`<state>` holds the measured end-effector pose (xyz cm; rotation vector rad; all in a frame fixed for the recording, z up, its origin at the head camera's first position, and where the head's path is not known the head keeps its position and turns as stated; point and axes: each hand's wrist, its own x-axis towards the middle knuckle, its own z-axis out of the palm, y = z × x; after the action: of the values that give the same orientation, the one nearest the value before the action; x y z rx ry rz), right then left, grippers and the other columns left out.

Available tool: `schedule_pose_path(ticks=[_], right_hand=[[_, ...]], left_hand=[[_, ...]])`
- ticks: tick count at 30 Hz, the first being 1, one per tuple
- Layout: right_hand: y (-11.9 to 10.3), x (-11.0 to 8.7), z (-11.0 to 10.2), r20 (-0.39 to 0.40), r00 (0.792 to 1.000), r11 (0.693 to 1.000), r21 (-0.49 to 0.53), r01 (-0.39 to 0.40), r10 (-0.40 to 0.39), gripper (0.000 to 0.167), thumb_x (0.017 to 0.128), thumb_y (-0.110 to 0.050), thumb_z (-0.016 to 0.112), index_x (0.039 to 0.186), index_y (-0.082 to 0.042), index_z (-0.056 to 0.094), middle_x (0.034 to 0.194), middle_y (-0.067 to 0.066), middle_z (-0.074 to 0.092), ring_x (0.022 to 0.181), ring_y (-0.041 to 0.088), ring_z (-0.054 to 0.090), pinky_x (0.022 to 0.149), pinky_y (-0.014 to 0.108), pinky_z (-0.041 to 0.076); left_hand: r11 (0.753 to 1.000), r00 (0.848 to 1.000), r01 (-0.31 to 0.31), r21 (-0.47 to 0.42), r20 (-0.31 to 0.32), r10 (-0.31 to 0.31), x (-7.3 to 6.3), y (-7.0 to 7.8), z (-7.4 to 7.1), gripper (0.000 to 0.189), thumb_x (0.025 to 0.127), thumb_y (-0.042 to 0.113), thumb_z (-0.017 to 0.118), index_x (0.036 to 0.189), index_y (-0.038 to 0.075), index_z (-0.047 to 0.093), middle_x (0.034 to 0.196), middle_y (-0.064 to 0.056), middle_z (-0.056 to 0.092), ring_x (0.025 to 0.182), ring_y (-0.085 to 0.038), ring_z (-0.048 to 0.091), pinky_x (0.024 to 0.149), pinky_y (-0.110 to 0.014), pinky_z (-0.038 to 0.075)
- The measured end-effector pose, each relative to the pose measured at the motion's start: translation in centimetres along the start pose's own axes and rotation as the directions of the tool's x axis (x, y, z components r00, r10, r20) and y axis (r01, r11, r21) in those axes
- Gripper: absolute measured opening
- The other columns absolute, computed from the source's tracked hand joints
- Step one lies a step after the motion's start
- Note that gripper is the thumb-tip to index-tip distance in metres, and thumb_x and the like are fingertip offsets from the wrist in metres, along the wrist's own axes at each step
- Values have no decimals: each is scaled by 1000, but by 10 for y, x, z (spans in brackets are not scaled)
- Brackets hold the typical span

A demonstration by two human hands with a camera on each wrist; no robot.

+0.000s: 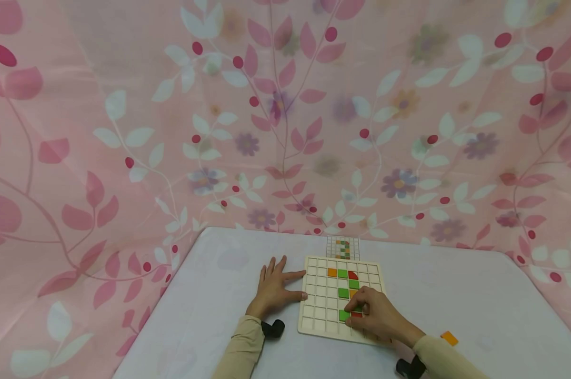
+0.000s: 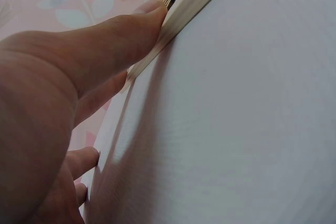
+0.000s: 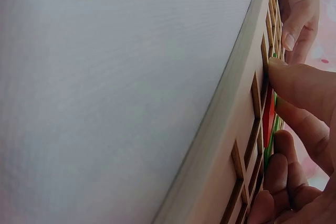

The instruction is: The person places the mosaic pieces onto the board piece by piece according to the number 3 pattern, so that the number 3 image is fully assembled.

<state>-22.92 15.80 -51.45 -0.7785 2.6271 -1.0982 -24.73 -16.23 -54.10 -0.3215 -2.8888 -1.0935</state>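
A pale wooden grid board [image 1: 320,326] lies on the table, its square cells partly filled with orange, green and red tiles. My left hand [image 1: 276,287] rests at the board's left side, fingers spread; its thumb and index fingertip touch the edge. In the left wrist view the thumb [image 2: 131,30] presses against the board's side. Over the lower right part of the board, my right hand [image 1: 372,313] pinches a green square tile [image 1: 344,316] between thumb and index finger, at a cell. A red tile [image 3: 268,116] sits beside it, partly covered by the fingers.
Behind the board lies a small pattern card [image 1: 332,247] with a coloured grid. An orange tile [image 1: 449,338] lies loose on the white table [image 1: 209,273], right of the right wrist. A pink floral curtain [image 1: 285,131] hangs behind the table.
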Motion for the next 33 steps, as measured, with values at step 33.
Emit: schedule_pose_path(ticks=[33], right_hand=[[57,-81,-65,-212,977,961,-274,-34,-26,33,81,-38,93,105,-24,76,107,-11,68,94,8,60,77,28,53]], left_hand=[[1000,1000,-4,16,3,4,0,-1,1,68,81,53,88,141,27,71,174,-22,27,163,-51,9,129,-71,4]])
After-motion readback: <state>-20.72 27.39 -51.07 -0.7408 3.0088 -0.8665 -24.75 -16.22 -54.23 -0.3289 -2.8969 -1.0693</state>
